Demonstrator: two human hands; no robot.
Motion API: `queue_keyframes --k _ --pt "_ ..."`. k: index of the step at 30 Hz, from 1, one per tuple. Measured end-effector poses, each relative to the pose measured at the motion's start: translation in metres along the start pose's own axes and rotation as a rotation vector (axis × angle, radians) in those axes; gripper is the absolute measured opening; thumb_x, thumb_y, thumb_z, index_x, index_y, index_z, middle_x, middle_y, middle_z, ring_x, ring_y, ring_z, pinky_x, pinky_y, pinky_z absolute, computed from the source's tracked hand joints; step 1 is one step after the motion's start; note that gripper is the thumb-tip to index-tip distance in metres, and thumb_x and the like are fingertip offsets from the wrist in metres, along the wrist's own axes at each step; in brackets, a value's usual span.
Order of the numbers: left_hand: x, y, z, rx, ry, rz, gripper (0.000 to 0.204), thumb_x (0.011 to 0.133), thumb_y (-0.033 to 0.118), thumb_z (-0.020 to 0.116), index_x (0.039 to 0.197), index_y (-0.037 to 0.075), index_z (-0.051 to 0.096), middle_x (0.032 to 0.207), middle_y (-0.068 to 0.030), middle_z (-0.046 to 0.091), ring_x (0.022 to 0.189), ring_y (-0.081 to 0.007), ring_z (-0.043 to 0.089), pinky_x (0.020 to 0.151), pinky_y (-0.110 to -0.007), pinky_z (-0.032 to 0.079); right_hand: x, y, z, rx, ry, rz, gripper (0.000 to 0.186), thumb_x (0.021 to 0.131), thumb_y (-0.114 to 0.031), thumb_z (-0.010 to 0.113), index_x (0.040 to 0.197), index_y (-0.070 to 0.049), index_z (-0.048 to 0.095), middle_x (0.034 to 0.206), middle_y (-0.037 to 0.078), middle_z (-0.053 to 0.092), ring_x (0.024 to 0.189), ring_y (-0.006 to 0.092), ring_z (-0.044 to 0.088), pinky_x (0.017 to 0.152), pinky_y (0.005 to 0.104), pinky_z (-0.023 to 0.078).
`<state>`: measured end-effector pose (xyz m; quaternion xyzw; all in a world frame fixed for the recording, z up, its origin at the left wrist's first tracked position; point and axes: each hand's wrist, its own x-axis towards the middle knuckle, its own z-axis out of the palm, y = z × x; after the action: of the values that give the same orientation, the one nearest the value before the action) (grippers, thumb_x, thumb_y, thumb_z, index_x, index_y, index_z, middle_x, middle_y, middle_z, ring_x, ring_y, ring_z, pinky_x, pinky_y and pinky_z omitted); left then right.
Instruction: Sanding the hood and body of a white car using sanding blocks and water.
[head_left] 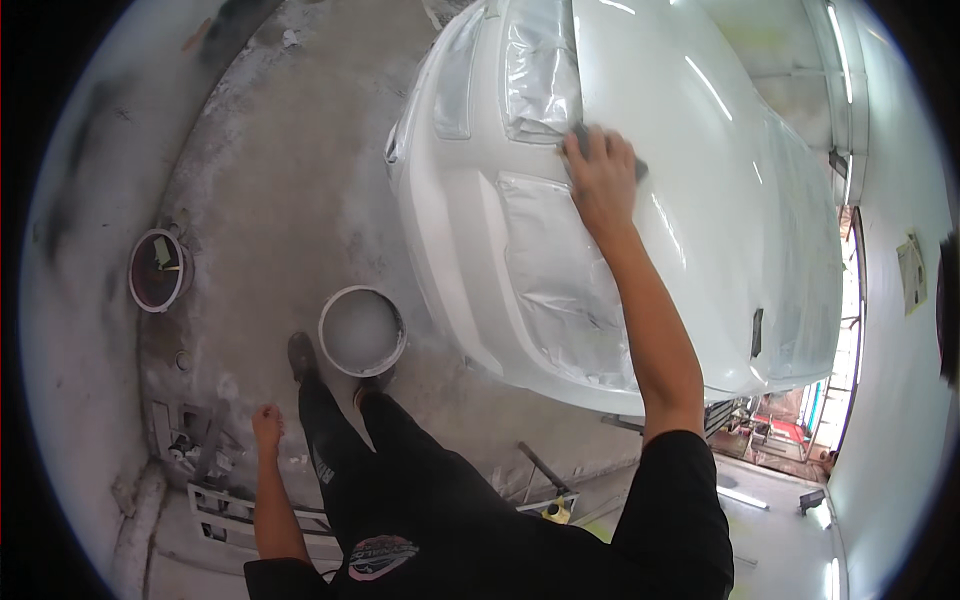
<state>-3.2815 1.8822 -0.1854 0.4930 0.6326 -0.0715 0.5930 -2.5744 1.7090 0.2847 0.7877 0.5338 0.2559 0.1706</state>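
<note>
My right hand (603, 180) is pressed down near the front edge of a white car hood (690, 120), closed over a dark grey sanding block (641, 172). Most of the block is hidden by the palm and fingers. Beside that hand, clear plastic film covers the headlight (565, 255) and the grille opening (541, 75). Low at my left side hangs my left hand (267, 426), its fingers loosely curled with nothing seen in them. It touches nothing.
A round bucket of cloudy grey liquid (361, 333) stands on the concrete floor by my feet. Farther left is a second bucket (158, 270) with things inside. A metal frame (225, 515) lies at the lower left. Walls rise on both sides.
</note>
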Motion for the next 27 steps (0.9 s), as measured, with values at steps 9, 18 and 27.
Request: queue_keyframes --k 9,18,27 --pt "0.002 -0.035 -0.048 0.013 0.082 0.050 0.024 0.108 0.023 0.068 0.118 0.003 0.076 0.092 -0.0046 0.071 0.070 -0.0137 0.065 0.058 -0.032 0.051 -0.062 0.007 -0.002 0.018 0.110 0.024 0.051 0.084 -0.005 0.076 0.134 -0.011 0.074 0.146 0.019 0.063 0.130 0.0412 0.060 0.108 0.0561 0.050" --pt "-0.025 -0.036 -0.018 -0.154 0.035 -0.085 0.024 0.108 0.026 0.068 0.118 0.005 0.074 0.092 -0.0045 0.071 0.073 -0.0142 0.066 0.058 -0.034 0.051 -0.104 0.015 -0.024 0.008 0.050 -0.003 0.047 0.085 -0.007 0.076 0.132 -0.007 0.073 0.149 0.019 0.061 0.133 0.0426 0.059 0.109 0.0575 0.050" --pt "-0.025 0.003 0.000 -0.129 -0.021 -0.126 0.033 0.112 0.033 0.066 0.127 0.004 0.072 0.098 -0.0061 0.072 0.075 -0.0167 0.066 0.062 -0.033 0.055 -0.018 0.014 -0.013 0.142 0.027 0.000 0.060 0.080 0.002 0.074 0.138 -0.011 0.072 0.147 0.017 0.062 0.130 0.0434 0.059 0.111 0.0560 0.049"
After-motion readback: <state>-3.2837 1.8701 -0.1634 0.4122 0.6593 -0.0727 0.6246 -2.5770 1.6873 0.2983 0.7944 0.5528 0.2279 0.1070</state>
